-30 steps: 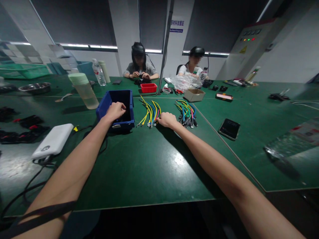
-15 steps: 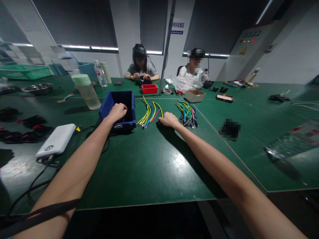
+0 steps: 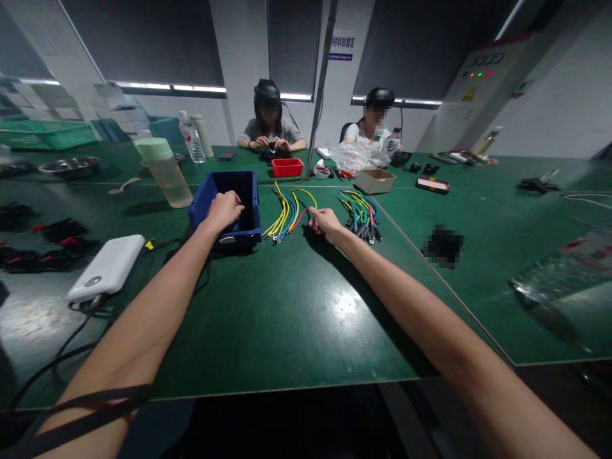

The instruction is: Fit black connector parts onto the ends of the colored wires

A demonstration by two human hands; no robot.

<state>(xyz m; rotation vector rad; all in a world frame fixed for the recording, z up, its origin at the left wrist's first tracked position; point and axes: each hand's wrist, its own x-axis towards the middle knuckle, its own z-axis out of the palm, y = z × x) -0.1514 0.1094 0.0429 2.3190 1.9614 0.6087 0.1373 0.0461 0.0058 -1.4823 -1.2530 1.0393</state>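
- Reaching into the blue bin (image 3: 210, 201) at centre frame, the left hand (image 3: 224, 209) had fingers curled over the bin's near rim; what it gripped inside could not be told.
- Right hand (image 3: 326, 223) sat just right of centre, fingers pinched shut on one end of a yellow wire (image 3: 306, 192) that arced up and left from the grip.
- Loose wire bunch (image 3: 285, 218) (yellow, blue, red, ring terminals at near ends) lay flat between bin and right hand, just left of the pinch, touching neither hand clearly.
- Second wire bundle (image 3: 359, 215), mixed colours with dark ends, lay just right of the right hand.
- White power bank (image 3: 106, 275) lay at lower left with a black cable.
- Clear cup with green lid (image 3: 165, 173) stood upper left of the bin.
- Red tray (image 3: 287, 167) and cardboard box (image 3: 375, 181) sat further up the green table (image 3: 287, 319).
- Two other people sat at the far side, top centre, hands busy at their own work.
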